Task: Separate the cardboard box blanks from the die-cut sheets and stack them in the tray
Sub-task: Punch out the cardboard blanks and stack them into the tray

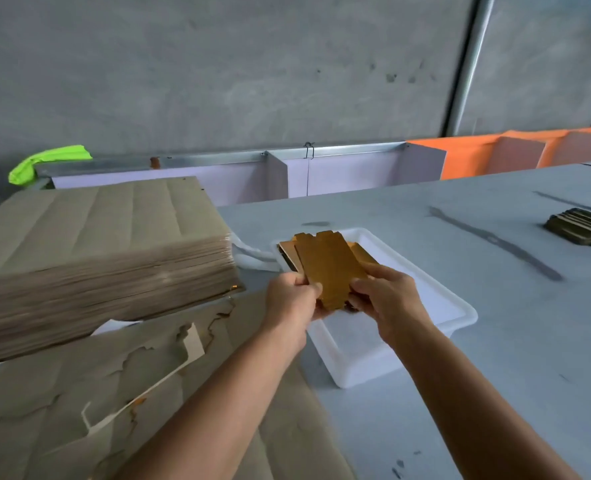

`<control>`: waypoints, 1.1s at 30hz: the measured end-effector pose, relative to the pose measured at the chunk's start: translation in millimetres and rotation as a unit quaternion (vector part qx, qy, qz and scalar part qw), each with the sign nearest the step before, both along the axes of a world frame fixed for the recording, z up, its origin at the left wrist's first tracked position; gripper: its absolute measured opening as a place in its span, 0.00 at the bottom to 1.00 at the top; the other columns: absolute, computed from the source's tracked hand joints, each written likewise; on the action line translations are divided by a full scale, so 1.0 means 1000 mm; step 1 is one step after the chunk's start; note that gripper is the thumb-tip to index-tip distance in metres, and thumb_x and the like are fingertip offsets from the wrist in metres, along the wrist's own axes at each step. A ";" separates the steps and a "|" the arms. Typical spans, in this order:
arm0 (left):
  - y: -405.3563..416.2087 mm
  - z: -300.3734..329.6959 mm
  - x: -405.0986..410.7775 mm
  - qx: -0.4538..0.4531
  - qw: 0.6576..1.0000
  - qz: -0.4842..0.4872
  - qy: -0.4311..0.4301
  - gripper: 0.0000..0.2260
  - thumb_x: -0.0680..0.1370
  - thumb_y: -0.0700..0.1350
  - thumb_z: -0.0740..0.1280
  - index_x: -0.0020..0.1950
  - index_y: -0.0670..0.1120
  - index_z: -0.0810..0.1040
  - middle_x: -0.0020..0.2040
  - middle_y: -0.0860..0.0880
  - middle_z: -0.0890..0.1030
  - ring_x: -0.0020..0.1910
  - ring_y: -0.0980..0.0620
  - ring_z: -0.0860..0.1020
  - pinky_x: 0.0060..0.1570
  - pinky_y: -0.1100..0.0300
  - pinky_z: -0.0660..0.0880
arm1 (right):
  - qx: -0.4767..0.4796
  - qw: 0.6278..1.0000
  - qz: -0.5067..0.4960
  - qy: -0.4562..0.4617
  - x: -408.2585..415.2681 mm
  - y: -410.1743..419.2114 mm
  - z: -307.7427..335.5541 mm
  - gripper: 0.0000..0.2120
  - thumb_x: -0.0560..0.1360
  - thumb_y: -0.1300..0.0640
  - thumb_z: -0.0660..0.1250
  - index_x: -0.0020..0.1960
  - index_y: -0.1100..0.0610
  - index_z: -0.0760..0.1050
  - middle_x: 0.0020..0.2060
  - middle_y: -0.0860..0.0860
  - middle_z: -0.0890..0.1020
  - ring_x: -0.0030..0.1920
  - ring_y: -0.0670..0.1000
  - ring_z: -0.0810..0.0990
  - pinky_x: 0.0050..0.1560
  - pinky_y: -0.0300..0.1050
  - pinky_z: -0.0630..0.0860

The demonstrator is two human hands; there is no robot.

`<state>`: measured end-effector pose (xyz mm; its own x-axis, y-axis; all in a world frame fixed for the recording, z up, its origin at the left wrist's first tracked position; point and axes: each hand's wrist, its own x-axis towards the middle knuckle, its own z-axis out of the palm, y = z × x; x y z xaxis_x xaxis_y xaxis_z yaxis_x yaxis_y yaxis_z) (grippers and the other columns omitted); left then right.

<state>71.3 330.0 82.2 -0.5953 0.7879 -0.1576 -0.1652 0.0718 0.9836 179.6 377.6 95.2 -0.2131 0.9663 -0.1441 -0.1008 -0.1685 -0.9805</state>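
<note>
Single head-worn view, facing forward and down, close over the table (494, 341)

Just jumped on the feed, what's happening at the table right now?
A person is holding a small bundle of golden box blanks with both hands, the left hand and the right hand gripping its near end, over the white tray. A few blanks already seem to lie at the tray's far end. On the left sits a tall stack of uncut die-cut sheets, with torn leftover sheet waste spread in front of it. Another small pile of blanks lies far right on the table.
</note>
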 end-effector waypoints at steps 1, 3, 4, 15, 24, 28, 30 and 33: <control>0.012 0.001 0.001 0.005 1.000 0.003 0.000 0.09 0.77 0.31 0.64 0.38 0.41 0.75 0.39 0.43 0.81 0.33 0.49 0.81 0.28 0.61 0.79 | -0.003 1.000 -0.001 0.001 0.001 0.011 0.003 0.11 0.74 0.73 0.64 0.47 0.58 0.75 0.34 0.53 0.79 0.31 0.50 0.79 0.31 0.36 0.79; 0.035 0.003 0.004 0.030 0.999 0.012 -0.004 0.07 0.76 0.31 0.66 0.40 0.42 0.76 0.40 0.45 0.81 0.34 0.51 0.81 0.30 0.61 0.79 | -0.005 1.000 -0.012 0.005 0.003 0.035 0.009 0.11 0.73 0.74 0.64 0.49 0.61 0.76 0.35 0.55 0.79 0.31 0.50 0.79 0.31 0.36 0.80; 0.046 0.005 0.005 0.045 0.999 0.013 -0.005 0.06 0.75 0.31 0.67 0.44 0.41 0.76 0.42 0.44 0.81 0.36 0.51 0.82 0.31 0.61 0.80 | -0.002 1.000 -0.022 0.002 0.003 0.047 0.012 0.11 0.73 0.74 0.64 0.50 0.62 0.76 0.35 0.56 0.79 0.31 0.51 0.79 0.31 0.36 0.80; 0.107 -0.024 0.025 0.010 0.962 -0.052 0.268 0.17 0.77 0.34 0.64 0.66 0.41 0.73 0.59 0.45 0.77 0.58 0.47 0.76 0.58 0.58 0.74 | -0.006 0.987 -0.134 -0.088 -0.001 0.132 -0.016 0.12 0.71 0.71 0.69 0.35 0.58 0.74 0.31 0.56 0.78 0.30 0.52 0.80 0.45 0.49 0.82; 0.102 -0.040 0.038 -0.027 0.843 -0.127 0.523 0.07 0.75 0.32 0.62 0.51 0.39 0.74 0.61 0.41 0.69 0.63 0.42 0.67 0.63 0.55 0.65 | -0.017 0.981 -0.148 -0.120 -0.001 0.146 -0.039 0.13 0.70 0.75 0.66 0.32 0.60 0.73 0.28 0.56 0.76 0.26 0.52 0.77 0.31 0.40 0.78; 0.102 -0.041 0.037 -0.045 0.826 -0.149 0.541 0.10 0.75 0.32 0.62 0.55 0.38 0.74 0.62 0.42 0.68 0.62 0.43 0.68 0.62 0.55 0.67 | -0.019 0.983 -0.143 -0.113 -0.004 0.149 -0.044 0.12 0.70 0.75 0.66 0.33 0.61 0.73 0.31 0.57 0.77 0.26 0.52 0.77 0.23 0.35 0.76; 0.102 -0.043 0.037 -0.058 0.818 -0.153 0.552 0.10 0.76 0.33 0.62 0.57 0.38 0.73 0.62 0.42 0.67 0.61 0.43 0.69 0.58 0.55 0.68 | -0.014 0.982 -0.139 -0.129 -0.006 0.151 -0.045 0.08 0.70 0.75 0.66 0.37 0.65 0.76 0.30 0.57 0.76 0.26 0.52 0.77 0.26 0.36 0.77; 0.101 -0.044 0.038 -0.075 0.803 -0.163 0.568 0.09 0.76 0.32 0.61 0.55 0.38 0.73 0.59 0.43 0.68 0.59 0.44 0.69 0.54 0.57 0.68 | 0.029 0.971 -0.144 -0.189 -0.009 0.151 -0.050 0.08 0.67 0.75 0.64 0.46 0.74 0.76 0.27 0.57 0.73 0.28 0.55 0.72 0.36 0.47 0.76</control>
